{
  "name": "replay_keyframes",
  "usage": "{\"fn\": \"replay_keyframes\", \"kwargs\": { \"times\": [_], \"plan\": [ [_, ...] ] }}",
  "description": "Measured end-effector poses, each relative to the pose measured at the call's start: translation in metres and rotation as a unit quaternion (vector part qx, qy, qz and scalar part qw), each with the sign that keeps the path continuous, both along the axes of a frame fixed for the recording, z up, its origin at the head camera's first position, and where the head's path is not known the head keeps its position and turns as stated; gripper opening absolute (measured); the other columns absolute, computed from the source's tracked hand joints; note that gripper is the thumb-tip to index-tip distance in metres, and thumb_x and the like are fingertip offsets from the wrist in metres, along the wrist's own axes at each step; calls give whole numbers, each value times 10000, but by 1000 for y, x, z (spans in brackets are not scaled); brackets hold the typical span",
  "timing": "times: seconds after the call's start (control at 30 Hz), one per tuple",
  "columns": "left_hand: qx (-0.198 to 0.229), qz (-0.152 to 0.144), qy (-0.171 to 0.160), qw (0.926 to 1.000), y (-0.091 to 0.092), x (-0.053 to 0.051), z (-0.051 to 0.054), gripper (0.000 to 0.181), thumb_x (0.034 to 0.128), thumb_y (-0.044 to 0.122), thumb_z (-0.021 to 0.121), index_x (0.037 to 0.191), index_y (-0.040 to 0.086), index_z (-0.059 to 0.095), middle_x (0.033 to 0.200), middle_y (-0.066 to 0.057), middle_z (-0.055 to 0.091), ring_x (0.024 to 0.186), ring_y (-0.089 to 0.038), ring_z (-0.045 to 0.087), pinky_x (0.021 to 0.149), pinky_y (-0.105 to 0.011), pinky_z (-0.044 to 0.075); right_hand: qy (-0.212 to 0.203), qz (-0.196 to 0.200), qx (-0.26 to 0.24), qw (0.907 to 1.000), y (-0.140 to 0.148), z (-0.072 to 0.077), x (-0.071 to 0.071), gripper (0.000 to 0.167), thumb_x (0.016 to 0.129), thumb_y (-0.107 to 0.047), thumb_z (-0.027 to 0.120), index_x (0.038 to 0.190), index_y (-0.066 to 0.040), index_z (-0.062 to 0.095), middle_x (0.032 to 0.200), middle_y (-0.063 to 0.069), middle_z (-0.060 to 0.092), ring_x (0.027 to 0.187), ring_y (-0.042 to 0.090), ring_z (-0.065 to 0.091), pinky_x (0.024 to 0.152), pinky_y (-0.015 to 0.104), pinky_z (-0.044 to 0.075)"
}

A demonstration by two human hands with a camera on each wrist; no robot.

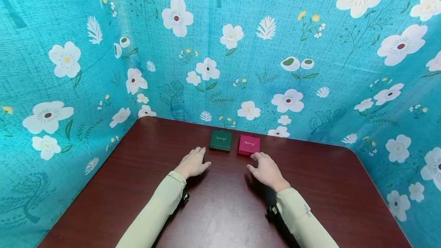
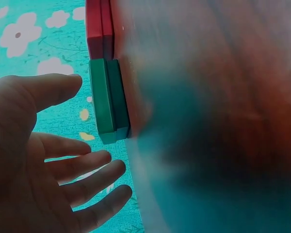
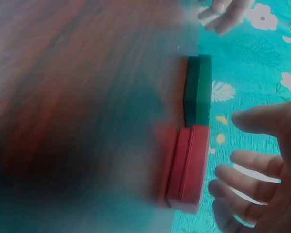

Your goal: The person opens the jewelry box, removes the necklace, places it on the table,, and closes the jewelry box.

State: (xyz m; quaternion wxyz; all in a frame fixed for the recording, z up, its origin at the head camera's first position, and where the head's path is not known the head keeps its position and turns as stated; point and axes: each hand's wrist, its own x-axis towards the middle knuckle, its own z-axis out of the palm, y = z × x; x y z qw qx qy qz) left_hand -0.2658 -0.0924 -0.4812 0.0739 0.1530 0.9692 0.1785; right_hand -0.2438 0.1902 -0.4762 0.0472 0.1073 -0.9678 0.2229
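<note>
Two small flat lidded boxes lie side by side near the far edge of the table, a narrow gap between them. The green box [image 1: 221,140] is on the left, the red box [image 1: 249,145] on the right; each has gold lettering on its lid. My left hand [image 1: 193,163] is just short of the green box and to its left, fingers spread and holding nothing. Close in front of the red box hovers my right hand [image 1: 267,170], its fingers loosely bent with nothing in them. In the right wrist view its fingertips [image 3: 217,187] appear apart from the red box.
The dark red-brown wooden table [image 1: 220,209] has a glossy surface. Behind it and along both sides hangs a turquoise curtain [image 1: 206,102] printed with white flowers, meeting the table's far edge just past the boxes.
</note>
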Motion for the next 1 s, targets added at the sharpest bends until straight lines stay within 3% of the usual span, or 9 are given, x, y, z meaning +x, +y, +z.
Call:
{"fn": "replay_keyframes", "kwargs": {
  "times": [0.17,0.3,0.43,0.63,0.77,0.87,1.0],
  "plan": [
    [-39,-58,-30,10000,5,-13,-2,755,926,392,581,1469,-17,253,1476,-197,299,1331,-352,311,1010,-468,345,207,409,119,9989,-15,3,-13,409,812,-263,737,1127,-29,624,1077,90,595,1015,254,533,870,418,464],
    [-96,-61,-43,9999,9,-25,-2,789,918,420,583,1481,-3,226,1491,-184,276,1340,-352,293,1017,-466,338,692,802,418,9935,-23,4,-28,408,821,-281,725,1127,-27,636,1102,106,591,1041,269,505,907,428,427],
    [-95,-16,-87,9999,14,-35,-3,790,922,430,572,1486,7,217,1502,-171,259,1349,-344,281,1023,-468,330,979,924,735,9882,-29,3,-42,429,823,-298,721,1145,-29,634,1111,113,576,1041,281,476,887,463,397],
    [-204,-23,-206,9996,22,-45,-4,786,933,428,553,1491,8,192,1507,-174,243,1349,-338,283,1024,-463,331,803,814,1225,9859,-38,1,-57,411,861,-322,678,1162,-46,625,1153,119,577,1091,303,461,875,486,381],
    [-229,37,-157,9996,25,-53,0,782,935,411,559,1504,43,169,1505,-176,240,1341,-341,294,1014,-475,339,909,859,1401,9822,-49,4,-64,389,875,-293,667,1173,-48,618,1180,126,576,1124,313,461,881,490,373],
    [-274,61,-153,9995,28,-58,2,761,943,392,553,1516,89,156,1513,-174,221,1341,-349,294,1007,-486,344,951,943,1541,9789,-58,6,-69,398,883,-266,658,1202,-33,604,1225,146,559,1166,326,452,912,506,363],
    [-432,41,-271,9987,34,-62,-1,728,965,392,509,1526,128,128,1550,-146,140,1359,-351,267,1017,-480,336,660,1017,1778,9766,-69,7,-74,451,908,-257,626,1280,-12,555,1333,182,496,1276,342,388,1002,522,311]
  ]
}}
